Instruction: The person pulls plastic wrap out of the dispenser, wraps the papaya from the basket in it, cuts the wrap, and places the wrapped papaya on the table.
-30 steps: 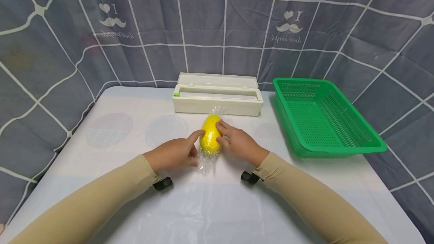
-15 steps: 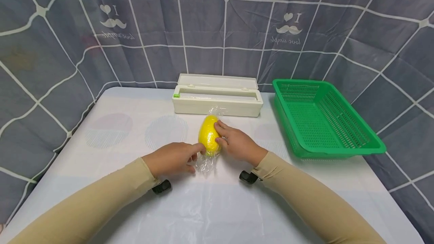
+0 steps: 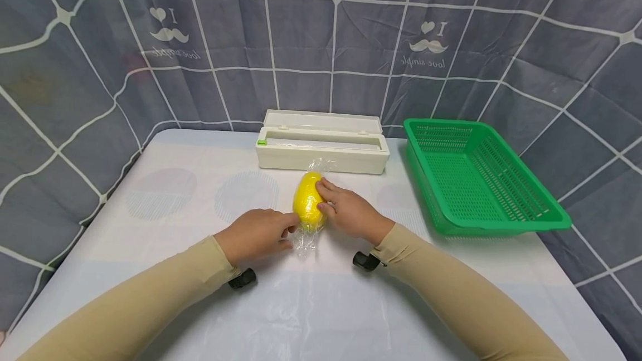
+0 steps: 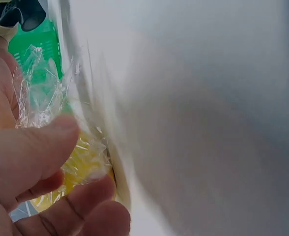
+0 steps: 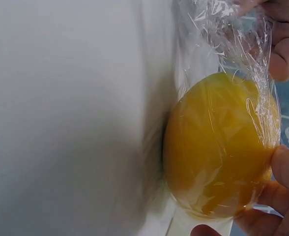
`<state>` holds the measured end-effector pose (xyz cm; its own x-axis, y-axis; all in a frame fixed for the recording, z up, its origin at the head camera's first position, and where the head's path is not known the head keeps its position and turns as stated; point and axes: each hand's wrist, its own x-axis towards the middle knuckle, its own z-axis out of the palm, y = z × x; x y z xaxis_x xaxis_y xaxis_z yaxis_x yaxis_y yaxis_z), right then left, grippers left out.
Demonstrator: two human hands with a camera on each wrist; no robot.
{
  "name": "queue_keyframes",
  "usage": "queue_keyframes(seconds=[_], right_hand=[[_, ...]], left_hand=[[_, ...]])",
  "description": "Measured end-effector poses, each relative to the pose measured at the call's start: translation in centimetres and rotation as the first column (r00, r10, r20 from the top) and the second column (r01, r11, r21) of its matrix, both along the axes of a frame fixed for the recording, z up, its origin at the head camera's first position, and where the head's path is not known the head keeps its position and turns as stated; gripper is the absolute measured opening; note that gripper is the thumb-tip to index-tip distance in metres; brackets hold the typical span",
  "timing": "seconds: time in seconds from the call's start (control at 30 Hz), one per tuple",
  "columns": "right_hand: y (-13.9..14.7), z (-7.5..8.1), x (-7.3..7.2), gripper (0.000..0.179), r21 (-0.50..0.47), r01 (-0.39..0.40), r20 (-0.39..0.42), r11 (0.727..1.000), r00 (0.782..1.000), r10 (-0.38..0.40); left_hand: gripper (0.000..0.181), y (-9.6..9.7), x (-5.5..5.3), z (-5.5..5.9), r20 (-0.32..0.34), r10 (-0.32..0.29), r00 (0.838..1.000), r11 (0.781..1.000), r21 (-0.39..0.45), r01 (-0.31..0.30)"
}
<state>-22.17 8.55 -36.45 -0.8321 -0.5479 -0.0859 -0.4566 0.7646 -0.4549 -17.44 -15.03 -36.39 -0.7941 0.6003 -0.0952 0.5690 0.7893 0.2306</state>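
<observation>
A smooth yellow egg-shaped fruit point(image 3: 308, 199), much like a mango, lies on the white table in clear cling film point(image 5: 228, 44). Loose film gathers at its near and far ends. My right hand point(image 3: 353, 211) holds the fruit by its right side, thumb nearer me, fingers farther along. By the fruit's near left end is my left hand point(image 3: 257, 232), with the index finger at the film. In the left wrist view its thumb point(image 4: 46, 142) and fingers point(image 4: 93, 196) stand apart, the wrapped fruit showing between them. Part of the fruit is hidden behind my right fingers.
Behind the fruit stands a long white film dispenser point(image 3: 321, 160), its lid raised and a green slider point(image 3: 262, 142) at its left end. A green plastic basket point(image 3: 501, 226) is on the right. A grey checked curtain point(image 3: 301, 32) surrounds the table point(image 3: 321, 311).
My left index finger has slid from the fruit's left side down to its near end. The fruit has shifted slightly left. My right hand stays nearly in place on it.
</observation>
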Motion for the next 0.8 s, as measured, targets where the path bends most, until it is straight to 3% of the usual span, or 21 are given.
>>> queue_keyframes(seconds=[0.33,0.5,0.63,0.73,0.8], right_hand=[[-0.3,0.2,-0.1,0.060,0.007,0.002,0.005,1.000,1.000,-0.002],[-0.5,0.2,-0.1,0.060,0.004,0.000,0.009,1.000,1.000,0.000],[-0.5,0.2,-0.2,0.060,0.002,0.002,0.008,1.000,1.000,-0.002],[-0.5,0.2,-0.2,0.059,0.000,0.006,0.010,1.000,1.000,-0.006],[-0.5,0.2,-0.3,0.059,0.000,0.008,0.012,1.000,1.000,-0.008]], left_hand=[[0.039,0.1,0.7,-0.1,-0.054,0.023,0.998,0.997,-0.078,-0.028],[0.028,0.6,0.9,-0.3,-0.138,-0.011,0.990,0.998,-0.065,0.002],[0.021,0.6,1.1,-0.4,-0.225,-0.046,0.973,0.999,-0.028,0.041],[0.021,0.4,1.2,-0.7,-0.241,-0.049,0.969,0.999,-0.014,0.047],[0.019,0.3,1.2,-0.7,-0.211,-0.031,0.977,0.999,-0.022,0.027]])
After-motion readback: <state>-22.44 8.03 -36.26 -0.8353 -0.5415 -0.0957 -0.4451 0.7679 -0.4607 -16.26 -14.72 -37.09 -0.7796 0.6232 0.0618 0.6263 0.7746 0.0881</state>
